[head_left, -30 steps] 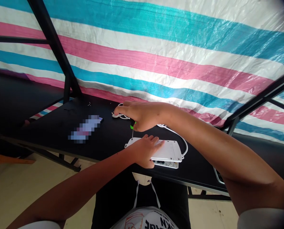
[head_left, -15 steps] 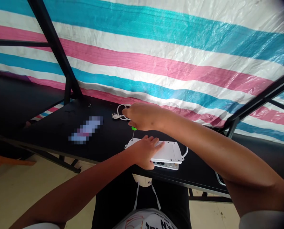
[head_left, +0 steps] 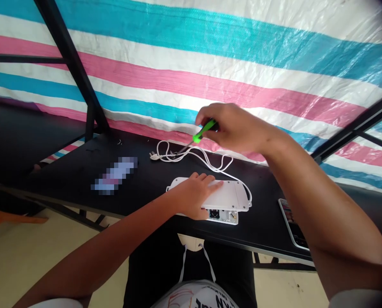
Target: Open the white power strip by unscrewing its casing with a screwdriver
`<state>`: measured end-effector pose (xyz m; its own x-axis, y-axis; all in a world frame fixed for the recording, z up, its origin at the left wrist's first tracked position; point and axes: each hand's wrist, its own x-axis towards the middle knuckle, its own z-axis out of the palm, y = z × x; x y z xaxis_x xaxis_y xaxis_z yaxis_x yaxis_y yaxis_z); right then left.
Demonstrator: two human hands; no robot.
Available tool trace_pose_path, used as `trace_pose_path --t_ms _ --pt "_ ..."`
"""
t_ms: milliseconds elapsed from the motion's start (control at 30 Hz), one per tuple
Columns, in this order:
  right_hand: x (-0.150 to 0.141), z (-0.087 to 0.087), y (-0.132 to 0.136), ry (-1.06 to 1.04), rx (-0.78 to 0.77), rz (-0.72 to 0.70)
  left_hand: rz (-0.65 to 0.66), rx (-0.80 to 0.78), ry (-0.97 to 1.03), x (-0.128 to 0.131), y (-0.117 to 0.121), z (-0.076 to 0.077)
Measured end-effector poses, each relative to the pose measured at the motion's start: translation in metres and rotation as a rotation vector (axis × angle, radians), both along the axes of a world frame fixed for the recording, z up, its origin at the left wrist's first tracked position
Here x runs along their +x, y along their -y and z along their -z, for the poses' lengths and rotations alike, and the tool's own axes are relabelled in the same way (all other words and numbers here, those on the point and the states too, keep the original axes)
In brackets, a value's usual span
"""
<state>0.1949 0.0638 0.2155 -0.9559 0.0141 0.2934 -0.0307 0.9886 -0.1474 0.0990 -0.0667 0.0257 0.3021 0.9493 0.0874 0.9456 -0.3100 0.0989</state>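
Observation:
My left hand (head_left: 195, 194) lies flat, fingers stretched, on a white extension socket box (head_left: 226, 199) at the near edge of the black table (head_left: 139, 188). The box's cover sits slightly off its base, with inner parts showing at the front. A white cord (head_left: 191, 155) runs from the box's right end and loops back to a plug at the left. My right hand (head_left: 234, 128) is raised above the cord, fingers closed round a green-handled screwdriver (head_left: 199, 137) whose tip points down-left toward the cord.
A blurred rectangular object (head_left: 114, 174) lies on the table to the left. A phone (head_left: 293, 224) rests near the right front edge. A striped tarp (head_left: 210, 64) hangs behind, framed by black metal bars (head_left: 72, 64).
My right hand has lifted up and to the right from the table, bringing the screwdriver with it, so the cord now shows in full. The left hand stays on the box.

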Motion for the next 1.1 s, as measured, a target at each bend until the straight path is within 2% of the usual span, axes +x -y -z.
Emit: trace_pose_path --t_ms 133,233,333,433,500,567,733,800,900,1100 --pt "0.029 0.004 -0.041 -0.412 -0.158 0.289 -0.059 -0.021 0.165 -0.029 0.000 -0.019" --pt "0.056 0.022 -0.074 -0.605 -0.300 0.428 -0.176 -0.067 0.337 -0.061 -0.001 -0.027" --pt "0.080 0.055 -0.099 -0.650 -0.445 0.488 -0.257 -0.114 0.462 -0.091 -0.008 -0.027" --pt "0.098 0.096 -0.112 -0.648 -0.614 0.544 -0.285 -0.269 0.694 -0.115 -0.020 -0.019" --pt "0.106 0.124 -0.114 -0.642 -0.763 0.612 -0.292 -0.372 0.902 -0.124 -0.027 -0.010" --pt "0.113 0.151 -0.112 -0.618 -0.903 0.679 -0.360 -0.457 1.112 -0.131 -0.030 -0.001" --pt "0.125 0.205 -0.102 -0.562 -1.049 0.709 -0.576 -0.677 1.476 -0.139 -0.022 0.014" --pt "0.128 0.217 -0.099 -0.558 -1.085 0.711 -0.617 -0.705 1.568 -0.143 -0.015 0.016" --pt "0.128 0.226 -0.097 -0.559 -1.129 0.706 -0.636 -0.713 1.631 -0.150 -0.007 0.019" --pt "0.125 0.232 -0.093 -0.543 -1.173 0.683 -0.745 -0.678 1.521 -0.164 0.003 0.030"
